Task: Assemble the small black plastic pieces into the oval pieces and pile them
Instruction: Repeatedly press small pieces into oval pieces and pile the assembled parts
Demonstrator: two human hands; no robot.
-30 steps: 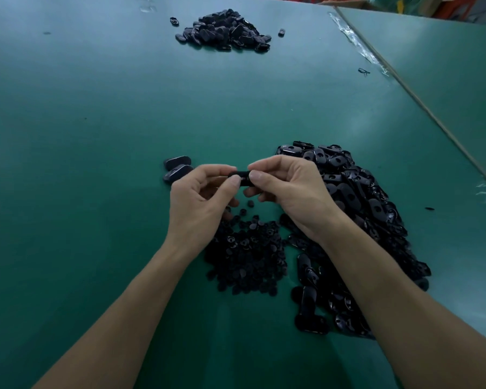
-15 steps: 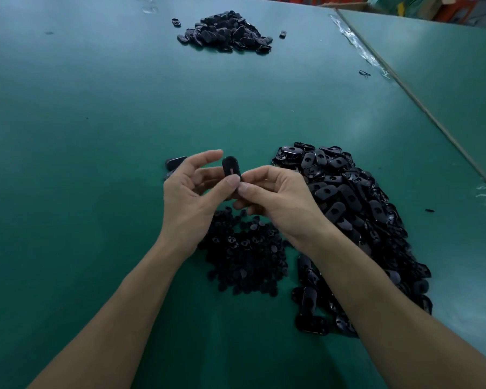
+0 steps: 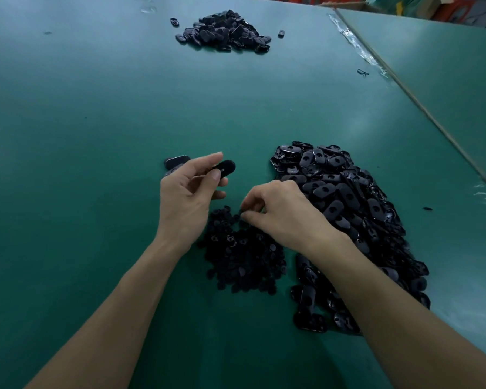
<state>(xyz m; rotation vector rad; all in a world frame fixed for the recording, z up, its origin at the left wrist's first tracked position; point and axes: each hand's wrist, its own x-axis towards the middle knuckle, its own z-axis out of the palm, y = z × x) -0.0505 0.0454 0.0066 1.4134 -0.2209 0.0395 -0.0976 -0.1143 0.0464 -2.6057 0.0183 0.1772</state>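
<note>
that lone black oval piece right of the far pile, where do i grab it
Pinch the lone black plastic oval piece across its narrow width, probably from straight above. It lies flat on the green table, apart from the far pile of black oval pieces, so both long edges are free; its low body offers little grip from the side.

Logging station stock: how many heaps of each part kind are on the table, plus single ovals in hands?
Heaps of oval pieces: 2 (near heap, far heap)
Heaps of small pieces: 1 (small-piece heap)
Single ovals in hands: 1 (held oval, left hand)
Total: 4
</note>
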